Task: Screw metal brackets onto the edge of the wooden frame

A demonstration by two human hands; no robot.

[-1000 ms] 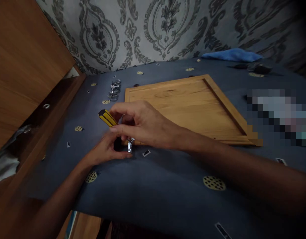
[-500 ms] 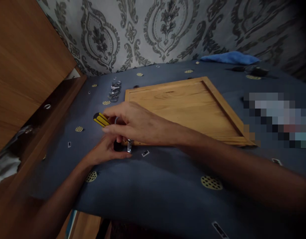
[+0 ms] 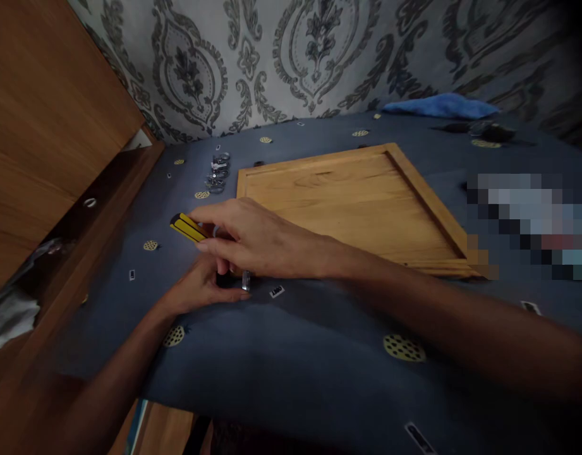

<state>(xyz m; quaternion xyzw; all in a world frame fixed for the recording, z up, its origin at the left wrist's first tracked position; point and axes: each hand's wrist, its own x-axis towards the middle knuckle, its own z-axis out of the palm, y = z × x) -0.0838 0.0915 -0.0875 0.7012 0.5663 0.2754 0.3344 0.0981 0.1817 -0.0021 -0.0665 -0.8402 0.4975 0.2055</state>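
My right hand (image 3: 253,234) is closed around a screwdriver with a yellow and black handle (image 3: 189,228); the handle points up to the left, and the shaft is hidden by my fingers. Below it, my left hand (image 3: 200,287) grips a shiny metal hose clamp (image 3: 246,281), the thumb reaching its lower end. Most of the left fingers and much of the clamp are covered by the right hand. Both hands are at the near left corner of a wooden panel with a raised rim (image 3: 333,212).
Several similar metal clamps (image 3: 218,172) lie in a row behind my hands. A blue cloth (image 3: 440,106) and a dark object (image 3: 490,131) lie at the back right. A wooden cabinet (image 3: 48,114) borders the left side, and a patterned wall (image 3: 253,63) rises behind the blue-covered surface (image 3: 291,366).
The screwdriver handle has tipped to the left and lies flatter, and my right hand has shifted slightly. My left hand keeps its place.
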